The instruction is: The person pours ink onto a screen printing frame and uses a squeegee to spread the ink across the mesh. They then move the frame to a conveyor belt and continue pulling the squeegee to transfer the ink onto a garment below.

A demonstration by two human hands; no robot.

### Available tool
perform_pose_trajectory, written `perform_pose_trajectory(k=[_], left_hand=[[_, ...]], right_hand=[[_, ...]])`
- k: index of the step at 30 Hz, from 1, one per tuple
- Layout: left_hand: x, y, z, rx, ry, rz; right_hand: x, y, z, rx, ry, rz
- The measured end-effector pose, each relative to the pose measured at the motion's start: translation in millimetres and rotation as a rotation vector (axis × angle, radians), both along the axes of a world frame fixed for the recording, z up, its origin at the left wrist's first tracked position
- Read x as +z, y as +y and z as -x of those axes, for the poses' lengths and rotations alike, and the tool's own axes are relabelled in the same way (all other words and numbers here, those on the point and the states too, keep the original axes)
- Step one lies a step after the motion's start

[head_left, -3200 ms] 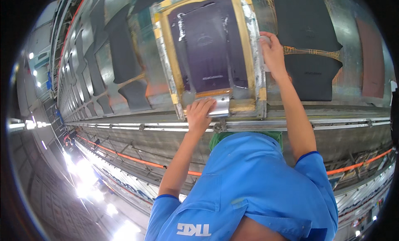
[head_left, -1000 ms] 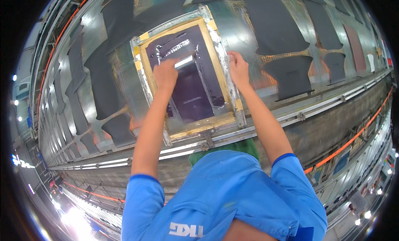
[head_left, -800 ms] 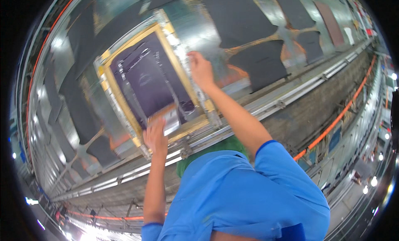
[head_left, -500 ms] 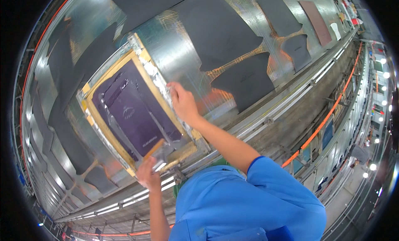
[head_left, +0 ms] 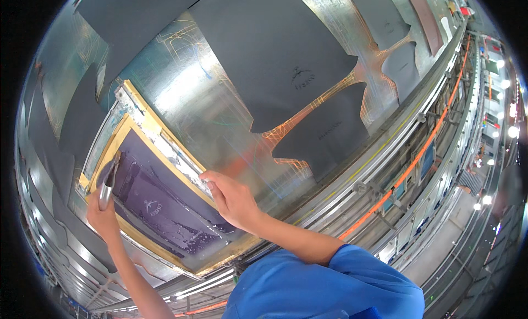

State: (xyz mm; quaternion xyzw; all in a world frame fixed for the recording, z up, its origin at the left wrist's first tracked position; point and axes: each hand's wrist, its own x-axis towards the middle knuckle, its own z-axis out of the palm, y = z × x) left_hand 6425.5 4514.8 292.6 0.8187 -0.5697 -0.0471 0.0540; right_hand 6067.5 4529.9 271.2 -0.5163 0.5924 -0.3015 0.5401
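A silk-screen frame point(head_left: 190, 179) with taped wooden and metal sides lies tilted across my view on the metal table. Its dark purple mesh point(head_left: 165, 209) bears a pale printed mark, with wet ink smears about it. In my left hand point(head_left: 104, 214) is a squeegee point(head_left: 108, 188) with a silver grip. The squeegee stands nearly end-on over the far left part of the mesh; I cannot tell whether its blade touches it. My right hand point(head_left: 234, 201) is closed on the frame's right side, fingertips over the rim.
Several dark grey cut pieces point(head_left: 264, 49) lie on the shiny table point(head_left: 181, 93), some bearing pale or dark printed marks. A brownish strip point(head_left: 426, 22) is at the far right. Metal rails point(head_left: 379, 159) and an orange cable point(head_left: 410, 170) run along the near edge.
My left hand has carried the squeegee from the near end of the mesh to its far left. The frame now sits lower in view, and my right hand still holds its side.
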Motion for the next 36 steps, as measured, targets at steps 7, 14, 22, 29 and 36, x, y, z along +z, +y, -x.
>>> perform_pose_trajectory(k=[7, 14, 22, 29, 36], left_hand=[[-4, 100, 91, -0.137, 0.064, 0.013], [-9, 257, 196, -0.186, 0.182, -0.01], [-1, 264, 214, -0.2, 0.14, -0.138], [9, 261, 218, -0.191, 0.13, -0.209], [-22, 258, 205, -0.223, 0.191, -0.082]], right_hand=[[-9, -2, 5, 0.011, -0.034, 0.011], [-11, -5, 10, 0.045, -0.105, -0.018], [-21, -2, 13, 0.069, -0.205, -0.01], [-26, 4, 17, 0.153, -0.189, -0.03], [-21, -8, 19, 0.066, -0.162, -0.133]])
